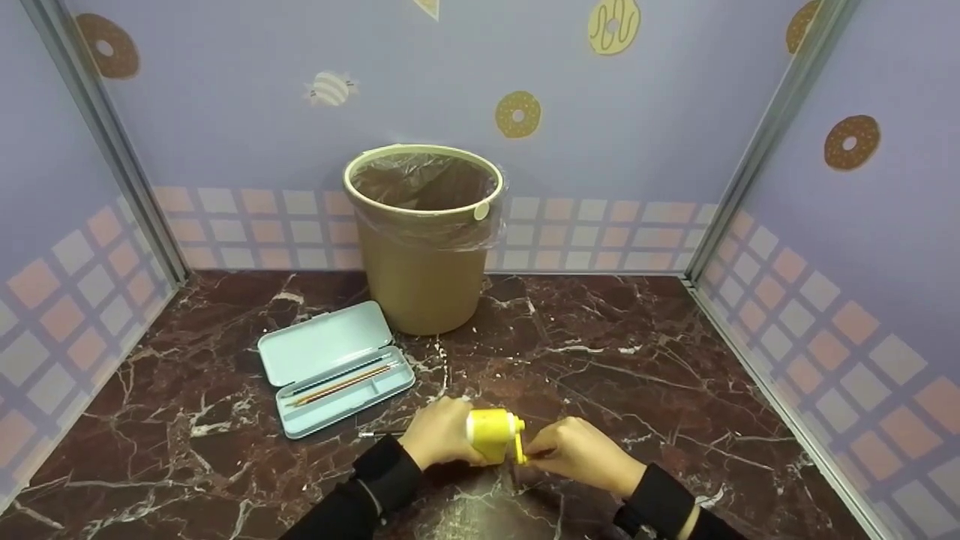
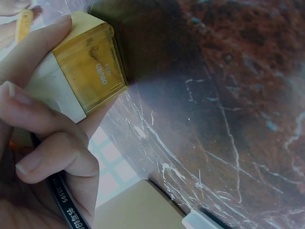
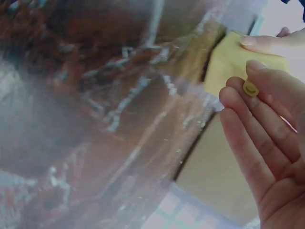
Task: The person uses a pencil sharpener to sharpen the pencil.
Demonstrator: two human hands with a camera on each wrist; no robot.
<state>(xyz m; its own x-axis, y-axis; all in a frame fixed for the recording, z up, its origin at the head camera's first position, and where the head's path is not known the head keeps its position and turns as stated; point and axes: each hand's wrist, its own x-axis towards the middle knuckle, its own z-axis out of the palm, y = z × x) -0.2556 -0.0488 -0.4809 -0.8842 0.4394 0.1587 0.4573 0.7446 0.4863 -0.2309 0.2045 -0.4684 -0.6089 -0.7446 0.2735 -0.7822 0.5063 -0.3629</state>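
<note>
Low over the marbled tabletop, my left hand (image 1: 441, 433) grips a yellow crank pencil sharpener (image 1: 489, 429) with a white band and a see-through shavings drawer (image 2: 93, 69). A dark pencil (image 2: 64, 200) with pale lettering runs under the curled fingers of the same hand. Its rear end sticks out to the left in the head view, and its tip is hidden. On the sharpener's right side, my right hand (image 1: 583, 454) pinches the crank handle (image 1: 520, 442) at its knob (image 3: 250, 88) between thumb and fingers.
Left of the hands lies an open light-blue pencil case (image 1: 326, 346) with several pencils (image 1: 341, 382) in its tray. Behind it stands a tan bin (image 1: 424, 277) with a clear plastic liner. Patterned walls (image 1: 600, 135) enclose the tabletop (image 1: 660, 390) at the back and sides.
</note>
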